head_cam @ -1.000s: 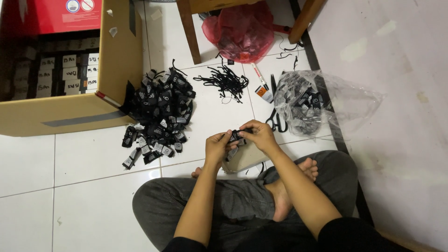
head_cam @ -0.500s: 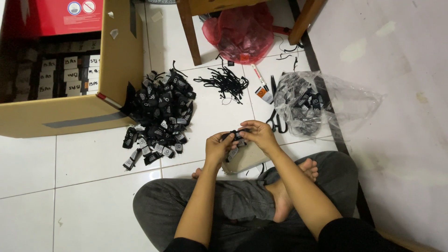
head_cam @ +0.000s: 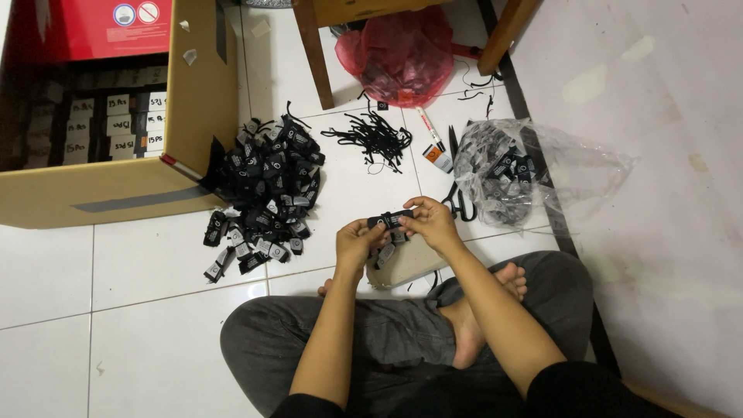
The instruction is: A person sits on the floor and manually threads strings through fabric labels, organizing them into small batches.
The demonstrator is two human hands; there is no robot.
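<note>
I sit cross-legged on a white tiled floor. My left hand (head_cam: 357,240) and my right hand (head_cam: 430,222) together hold a small stack of black labels (head_cam: 390,220) just above a tan slipper-like pad (head_cam: 409,262) that lies in front of my legs. Both hands pinch the bundle from its two ends. A big pile of bundled black labels (head_cam: 267,190) lies to the left of my hands. A heap of thin black strings (head_cam: 373,136) lies farther ahead.
An open cardboard box (head_cam: 197,101) with rows of small packs stands at the left. A clear plastic bag of labels (head_cam: 511,174), black scissors (head_cam: 458,200) and a marker (head_cam: 431,133) lie to the right. A red plastic bag (head_cam: 402,54) sits between wooden chair legs (head_cam: 313,54).
My hands have shifted only slightly around the bundle; its position over the pad is about the same.
</note>
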